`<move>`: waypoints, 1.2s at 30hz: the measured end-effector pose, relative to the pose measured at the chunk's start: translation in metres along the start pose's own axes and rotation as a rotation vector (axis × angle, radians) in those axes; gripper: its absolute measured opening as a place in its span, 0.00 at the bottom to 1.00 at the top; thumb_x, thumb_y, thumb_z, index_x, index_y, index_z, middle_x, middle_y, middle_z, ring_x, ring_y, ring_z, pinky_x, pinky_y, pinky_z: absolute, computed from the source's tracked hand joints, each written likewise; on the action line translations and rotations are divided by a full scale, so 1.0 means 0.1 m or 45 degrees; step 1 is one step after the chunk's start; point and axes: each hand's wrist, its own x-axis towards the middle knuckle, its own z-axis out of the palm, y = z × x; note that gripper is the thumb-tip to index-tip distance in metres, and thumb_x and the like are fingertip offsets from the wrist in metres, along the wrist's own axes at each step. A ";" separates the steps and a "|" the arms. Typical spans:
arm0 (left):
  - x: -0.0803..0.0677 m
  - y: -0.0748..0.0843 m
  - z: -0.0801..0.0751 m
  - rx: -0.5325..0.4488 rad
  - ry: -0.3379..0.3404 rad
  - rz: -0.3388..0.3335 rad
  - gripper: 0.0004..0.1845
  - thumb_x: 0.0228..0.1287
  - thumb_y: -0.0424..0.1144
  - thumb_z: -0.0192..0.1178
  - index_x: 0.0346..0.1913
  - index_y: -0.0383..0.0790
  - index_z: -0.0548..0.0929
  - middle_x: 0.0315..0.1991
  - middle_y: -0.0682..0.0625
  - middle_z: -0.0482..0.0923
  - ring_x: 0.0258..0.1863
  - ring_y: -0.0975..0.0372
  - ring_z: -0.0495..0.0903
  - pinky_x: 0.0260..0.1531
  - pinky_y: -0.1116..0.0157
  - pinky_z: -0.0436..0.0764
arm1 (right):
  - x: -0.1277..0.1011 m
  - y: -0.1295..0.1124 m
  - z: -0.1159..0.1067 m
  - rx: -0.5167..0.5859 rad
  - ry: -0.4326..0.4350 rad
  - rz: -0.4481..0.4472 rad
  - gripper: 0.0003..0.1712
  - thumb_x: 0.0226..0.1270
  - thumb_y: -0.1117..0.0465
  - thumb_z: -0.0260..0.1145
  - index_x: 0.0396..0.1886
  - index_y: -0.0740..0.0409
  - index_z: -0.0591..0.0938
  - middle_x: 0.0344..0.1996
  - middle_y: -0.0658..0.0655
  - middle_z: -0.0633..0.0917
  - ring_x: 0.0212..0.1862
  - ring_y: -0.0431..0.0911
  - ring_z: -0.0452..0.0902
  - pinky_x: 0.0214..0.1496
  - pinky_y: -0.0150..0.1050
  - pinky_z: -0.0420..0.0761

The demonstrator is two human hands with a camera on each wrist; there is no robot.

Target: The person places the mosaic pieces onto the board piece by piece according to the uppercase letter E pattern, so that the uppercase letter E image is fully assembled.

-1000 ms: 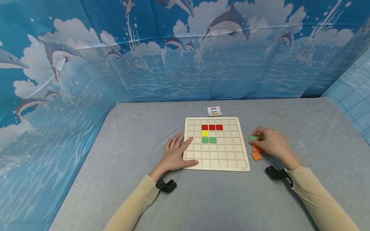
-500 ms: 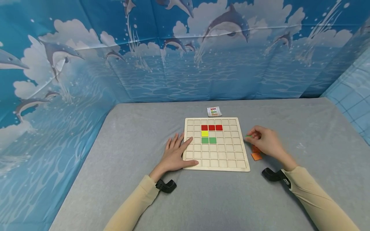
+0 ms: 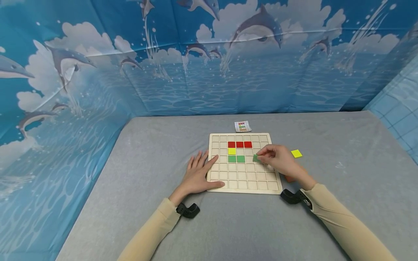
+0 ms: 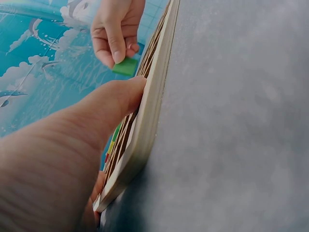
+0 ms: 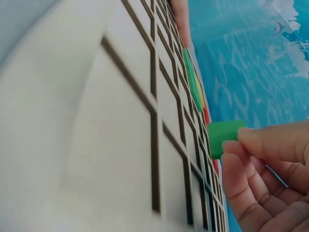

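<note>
A square wooden grid board (image 3: 251, 175) lies on the grey table. My left hand (image 3: 196, 177) rests at its left edge with fingers spread, thumb and index fingertip over the board. Between the thumb and fingers of my right hand (image 3: 281, 159), a small green square tile (image 3: 255, 158) is pinched above the right half of the grid. The right wrist view shows this green tile (image 5: 223, 137) tilted, close over the cells. Set in the grid are a row of three red tiles (image 3: 240, 144), one yellow tile (image 3: 232, 151) below its left end, and two green tiles (image 3: 240, 159).
Behind the board lies a small pattern card (image 3: 242, 126) with a coloured grid. Right of the board a loose yellow tile (image 3: 296, 153) lies on the table, and orange tiles (image 3: 289, 179) are partly hidden under my right forearm. A dolphin-print cloth (image 3: 209, 90) hangs behind the table.
My right hand has picked up a green tile from the loose tiles and carried it left over the board, uncovering a yellow tile on the table. My left hand has stayed in place.
</note>
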 end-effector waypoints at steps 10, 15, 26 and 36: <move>0.00 0.02 -0.01 0.003 -0.003 -0.004 0.49 0.54 0.67 0.59 0.76 0.55 0.51 0.75 0.45 0.37 0.73 0.52 0.31 0.66 0.50 0.33 | 0.08 -0.08 0.11 -0.002 -0.036 -0.032 0.04 0.61 0.66 0.69 0.36 0.59 0.86 0.29 0.51 0.83 0.29 0.45 0.77 0.31 0.36 0.75; 0.00 0.02 0.00 -0.005 0.007 0.009 0.49 0.54 0.67 0.59 0.75 0.55 0.52 0.75 0.45 0.38 0.73 0.51 0.32 0.66 0.49 0.33 | 0.09 -0.09 0.13 -0.023 -0.038 -0.029 0.04 0.61 0.66 0.69 0.36 0.59 0.87 0.28 0.51 0.83 0.28 0.45 0.75 0.30 0.37 0.73; 0.01 -0.01 0.02 0.000 0.006 -0.006 0.50 0.53 0.69 0.58 0.76 0.56 0.51 0.76 0.46 0.37 0.73 0.53 0.31 0.66 0.51 0.33 | 0.08 -0.08 0.15 -0.196 -0.024 -0.242 0.08 0.60 0.70 0.68 0.40 0.62 0.87 0.33 0.52 0.81 0.32 0.44 0.74 0.34 0.40 0.74; 0.00 0.01 0.01 -0.007 0.014 0.004 0.49 0.54 0.68 0.59 0.75 0.55 0.52 0.75 0.45 0.38 0.73 0.52 0.32 0.66 0.50 0.34 | 0.06 -0.07 0.16 -0.281 -0.051 -0.234 0.11 0.60 0.70 0.67 0.44 0.62 0.87 0.31 0.54 0.76 0.28 0.44 0.65 0.28 0.38 0.67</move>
